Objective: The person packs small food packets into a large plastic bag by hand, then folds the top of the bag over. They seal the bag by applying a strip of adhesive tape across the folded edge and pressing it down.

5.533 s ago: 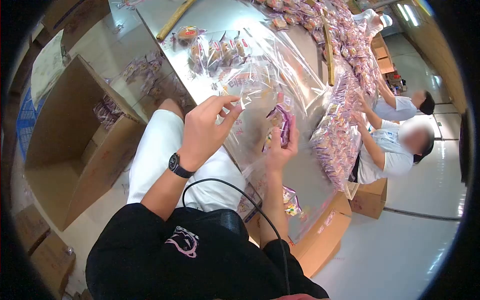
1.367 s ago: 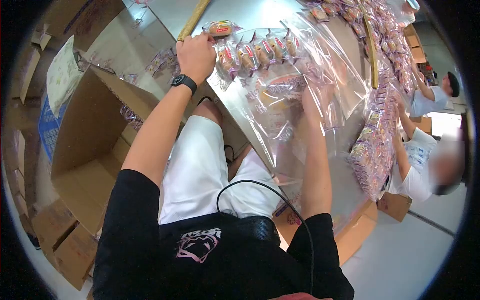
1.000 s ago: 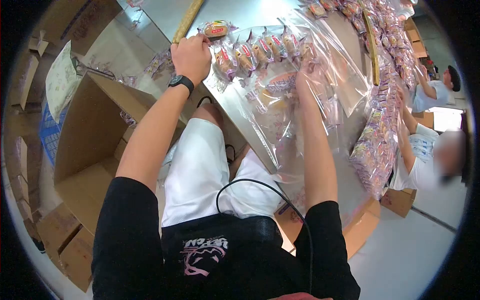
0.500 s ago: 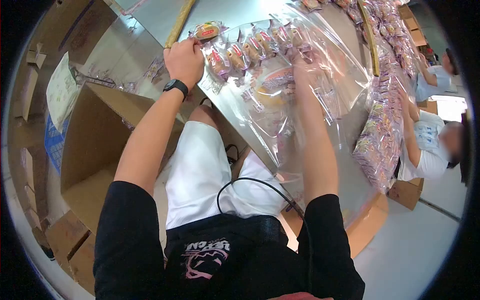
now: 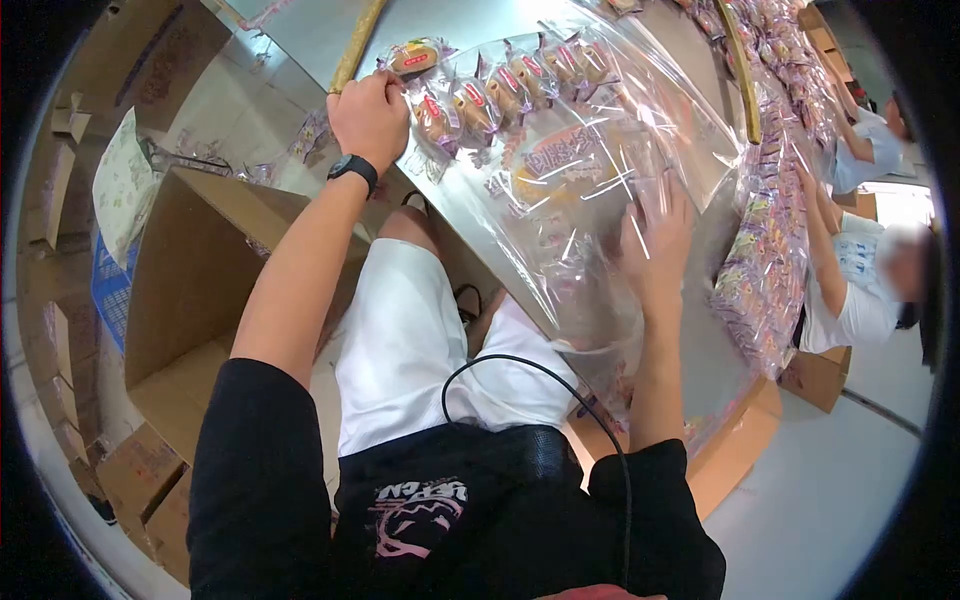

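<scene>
1. Step in hand (judgement): wrapped cakes are being set in a row at the far end of a clear bag [image 5: 590,215] that lies on the metal table [image 5: 470,20].
2. Left hand [image 5: 370,115]: fingers curled shut at the bag's far left corner, apparently pinching the film. The grip itself is hidden behind the fist. One loose wrapped cake [image 5: 415,57] lies just beside the knuckles, outside the bag.
3. Right hand [image 5: 655,240]: open, fingers spread, seen through glare-streaked film near the bag's mouth. It holds nothing. Whether it lies inside the bag or beneath it cannot be told.
4. Row of cakes [image 5: 510,85]: inside the bag, side by side, touching, well apart from the right hand.
5. Next move (judgement): it calls for the corner kept taut so the row does not slide, and a free hand to bring in the loose cake.
6. Writing: red labels on the cake wrappers, too small to read. Large red and pink print [image 5: 562,160] on the bag, distorted and illegible.
7. Surroundings: wooden stick [image 5: 356,48] beside the left hand, open cardboard box [image 5: 190,270] below the table, and a heap of purple-wrapped snacks [image 5: 760,270] worked by a co-worker [image 5: 860,290].
</scene>
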A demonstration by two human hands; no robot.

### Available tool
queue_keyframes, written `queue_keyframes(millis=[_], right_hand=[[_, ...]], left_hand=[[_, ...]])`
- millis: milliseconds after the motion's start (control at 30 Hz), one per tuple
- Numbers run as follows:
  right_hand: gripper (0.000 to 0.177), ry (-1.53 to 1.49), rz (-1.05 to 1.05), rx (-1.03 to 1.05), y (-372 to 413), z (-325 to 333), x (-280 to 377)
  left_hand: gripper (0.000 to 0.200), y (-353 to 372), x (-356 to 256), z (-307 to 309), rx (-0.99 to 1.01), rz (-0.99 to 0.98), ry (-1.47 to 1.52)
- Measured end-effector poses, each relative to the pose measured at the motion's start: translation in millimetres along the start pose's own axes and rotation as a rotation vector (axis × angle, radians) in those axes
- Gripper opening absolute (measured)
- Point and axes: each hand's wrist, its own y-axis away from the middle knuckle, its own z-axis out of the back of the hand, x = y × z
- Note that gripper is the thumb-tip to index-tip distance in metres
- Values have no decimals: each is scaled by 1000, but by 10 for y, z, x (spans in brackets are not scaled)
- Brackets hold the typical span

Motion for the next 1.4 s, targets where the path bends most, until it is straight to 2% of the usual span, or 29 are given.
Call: queue_keyframes(millis=[100, 200, 300, 400, 500, 567, 633, 767, 867, 900, 1000, 1033, 1133, 1167, 1233, 1300, 1400], right_hand=[[48, -12, -160, -61, 95, -92, -135], [48, -122, -223, -24, 14, -86, -151], [51, -315, -125, -67, -69, -152, 2], [51, -426, -203, -114, -267, -322, 171], [47, -465, -327, -175, -480, -693, 26], [45, -712, -348, -250, -688, -1072, -258], [44, -817, -523, -271, -832, -623, 212], [47, -594, -430, -412, -1016, -870, 106], [49, -753, -429, -548, -1072, -883, 239], [52, -953, -455, -531, -1099, -984, 163], [66, -1052, -393, -453, -1115, -1125, 73], [70, -1061, -471, -432, -1098, -1159, 70], [60, -1359, -416, -553, -1151, -1207, 58], [61, -1314, -442, -530, -1124, -1174, 36], [59, -1454, -503, -379, -1072, -1157, -80], [53, -1334, -529, -411, -1092, -1194, -90], [48, -1631, -494, -453, -1068, -987, 201]], left_hand=[[19, -5, -2, 1, 5, 2, -10], [19, 3, -12, 15, 11, 16, 13], [19, -2, 22, -10, 15, -3, -25], [19, 2, -6, 15, 27, 25, -8], [19, -1, 7, 1, 18, 10, -22], [19, -7, -2, 12, 17, 14, -16], [19, -2, -14, 22, 20, 22, -5], [19, -15, -22, 53, 40, 40, 13], [20, -13, -3, 47, 33, 40, 23], [20, -8, 2, 43, 28, 37, 28], [20, 1, 0, 69, 25, 36, 30], [20, -10, 8, 64, 23, 28, 20], [20, -2, 13, 40, 15, 16, 6], [19, -2, 9, 37, 11, 17, 11], [19, -8, 9, 40, 14, 20, 13], [19, -11, 6, 38, 30, 29, 13], [20, 1, 17, 17, 17, 28, 36]])
